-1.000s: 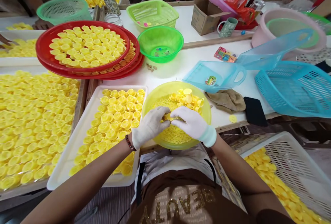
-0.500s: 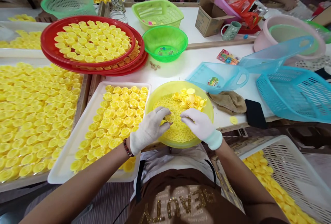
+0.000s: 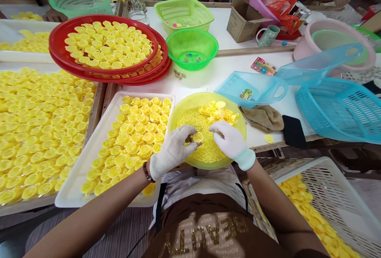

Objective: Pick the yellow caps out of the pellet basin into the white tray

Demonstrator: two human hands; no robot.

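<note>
My gloved left hand (image 3: 174, 145) grips a small yellow plastic cup (image 3: 198, 137) between thumb and fingers, its round opening facing up. It hangs over a yellow bowl (image 3: 242, 127) of small yellow pellets (image 3: 208, 153). To the right, my gloved right hand (image 3: 229, 141) is above the same bowl, fingertips curled towards the thumb; anything pinched there is too small to make out. A heap of yellow cups (image 3: 220, 111) lies on the pellets at the bowl's far side. Left of the bowl, a white tray (image 3: 71, 186) carries rows of similar cups.
Stacked red trays (image 3: 56, 51) of cups stand behind the white tray. A green bowl (image 3: 192, 49), blue scoop (image 3: 253, 85), blue basket (image 3: 342, 107), brown cloth (image 3: 263, 118) and black phone-like slab (image 3: 294, 131) surround the yellow bowl. A white crate (image 3: 336, 186) sits low right. Other people's hands show at the far edges.
My right hand has drawn slightly away from the cup, and its thumb and fingers now show a gap behind the tips. My left hand still holds the cup, now showing its opening more clearly.
</note>
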